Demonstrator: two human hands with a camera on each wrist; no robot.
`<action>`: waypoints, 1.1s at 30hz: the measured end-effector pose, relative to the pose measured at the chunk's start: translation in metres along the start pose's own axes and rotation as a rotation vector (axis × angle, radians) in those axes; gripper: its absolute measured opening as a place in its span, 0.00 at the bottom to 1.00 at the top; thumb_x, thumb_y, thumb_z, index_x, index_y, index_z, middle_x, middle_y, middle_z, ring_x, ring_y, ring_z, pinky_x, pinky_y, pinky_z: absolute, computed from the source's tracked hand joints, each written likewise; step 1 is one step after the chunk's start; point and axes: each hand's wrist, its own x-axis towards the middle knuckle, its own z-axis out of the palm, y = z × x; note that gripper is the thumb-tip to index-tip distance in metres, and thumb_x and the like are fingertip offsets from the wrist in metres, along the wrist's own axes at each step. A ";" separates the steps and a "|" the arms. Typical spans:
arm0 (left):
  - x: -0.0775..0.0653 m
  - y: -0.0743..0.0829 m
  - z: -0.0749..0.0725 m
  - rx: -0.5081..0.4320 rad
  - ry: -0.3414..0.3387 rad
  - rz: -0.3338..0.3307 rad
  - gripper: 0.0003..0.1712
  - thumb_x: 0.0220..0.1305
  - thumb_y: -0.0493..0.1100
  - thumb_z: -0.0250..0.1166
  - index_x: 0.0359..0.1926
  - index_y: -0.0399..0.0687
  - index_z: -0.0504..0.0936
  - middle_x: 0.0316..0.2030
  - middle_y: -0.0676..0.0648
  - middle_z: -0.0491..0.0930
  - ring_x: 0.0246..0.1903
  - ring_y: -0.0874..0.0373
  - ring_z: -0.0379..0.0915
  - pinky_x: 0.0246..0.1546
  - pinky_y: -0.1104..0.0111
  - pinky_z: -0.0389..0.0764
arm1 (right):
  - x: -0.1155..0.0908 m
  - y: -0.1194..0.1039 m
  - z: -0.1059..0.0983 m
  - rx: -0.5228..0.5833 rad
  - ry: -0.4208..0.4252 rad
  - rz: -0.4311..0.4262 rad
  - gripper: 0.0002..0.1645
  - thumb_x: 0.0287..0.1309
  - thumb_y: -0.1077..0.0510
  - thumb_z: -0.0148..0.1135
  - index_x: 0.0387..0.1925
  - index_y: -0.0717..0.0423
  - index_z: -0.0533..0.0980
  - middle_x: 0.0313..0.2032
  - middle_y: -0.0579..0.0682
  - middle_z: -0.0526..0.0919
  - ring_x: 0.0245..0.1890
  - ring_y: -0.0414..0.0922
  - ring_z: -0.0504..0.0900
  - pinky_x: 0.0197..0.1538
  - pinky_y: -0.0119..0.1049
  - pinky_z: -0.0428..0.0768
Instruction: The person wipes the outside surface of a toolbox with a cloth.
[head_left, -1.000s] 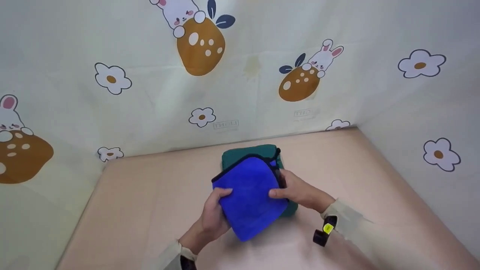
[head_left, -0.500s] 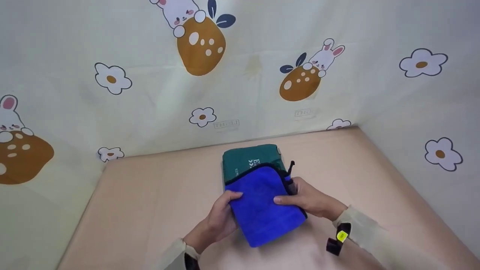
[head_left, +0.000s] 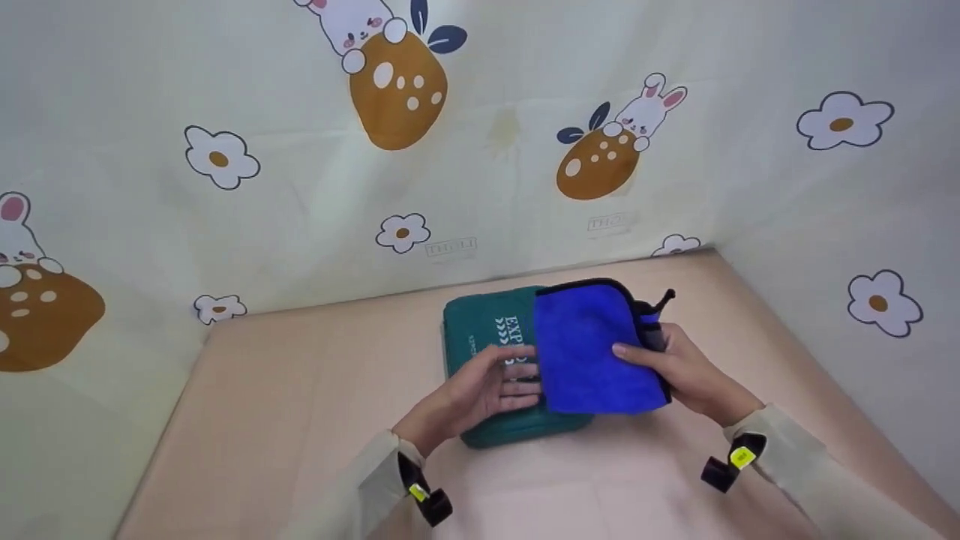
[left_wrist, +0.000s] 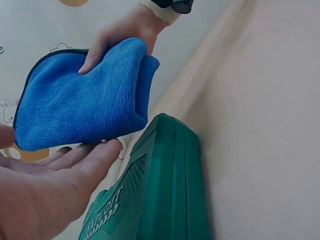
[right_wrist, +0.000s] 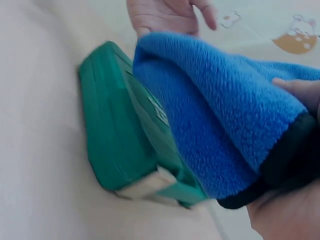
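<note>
A folded blue towel (head_left: 583, 330) with a dark border hangs above a green case (head_left: 480, 322) with white lettering. My right hand (head_left: 697, 375) grips it by its right edge, thumb on top of the cloth. My left hand (head_left: 487, 388) is beside the towel's left edge, fingers extended in front of the case. In the left wrist view the fingertips (left_wrist: 111, 146) lie just under the towel's lower edge; whether they touch it is hard to tell. The right wrist view shows the towel's fleecy folded layers (right_wrist: 200, 100) with the case behind them.
The case lies on a pale pink surface (head_left: 322, 405). A cloth wall (head_left: 300, 225) printed with rabbits and flowers rises behind it, with more on both sides. Each wrist wears a black strap (head_left: 739, 457) with a yellow mark.
My right hand has carried the towel right and upward, showing more of the case's lettering. The left hand has let go of the towel and its fingers have straightened.
</note>
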 end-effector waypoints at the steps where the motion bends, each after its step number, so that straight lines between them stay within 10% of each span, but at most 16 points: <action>1: 0.004 0.000 0.001 0.010 0.011 -0.016 0.35 0.79 0.52 0.43 0.75 0.32 0.58 0.66 0.34 0.71 0.62 0.39 0.71 0.62 0.53 0.71 | -0.001 -0.001 -0.003 0.004 0.047 0.003 0.23 0.70 0.64 0.62 0.62 0.68 0.70 0.57 0.61 0.80 0.56 0.55 0.79 0.59 0.45 0.77; 11: 0.052 0.007 0.017 0.093 0.089 -0.086 0.33 0.80 0.46 0.42 0.76 0.29 0.54 0.72 0.31 0.61 0.71 0.39 0.58 0.67 0.53 0.63 | -0.002 0.003 -0.023 0.005 0.391 0.106 0.45 0.67 0.53 0.68 0.74 0.67 0.57 0.69 0.62 0.68 0.63 0.50 0.74 0.61 0.40 0.75; 26: 0.120 0.010 0.048 0.245 0.331 -0.219 0.42 0.73 0.38 0.52 0.79 0.32 0.42 0.78 0.35 0.43 0.75 0.39 0.42 0.71 0.47 0.52 | -0.004 0.011 -0.024 -0.112 0.469 0.101 0.44 0.64 0.51 0.72 0.71 0.68 0.63 0.65 0.61 0.73 0.57 0.43 0.79 0.56 0.31 0.76; 33: 0.130 0.011 0.055 0.342 0.387 -0.223 0.41 0.70 0.36 0.51 0.79 0.32 0.46 0.77 0.37 0.49 0.73 0.41 0.49 0.68 0.44 0.58 | -0.007 0.012 -0.021 -0.103 0.438 0.124 0.47 0.66 0.50 0.70 0.74 0.68 0.58 0.69 0.65 0.68 0.65 0.56 0.72 0.67 0.48 0.68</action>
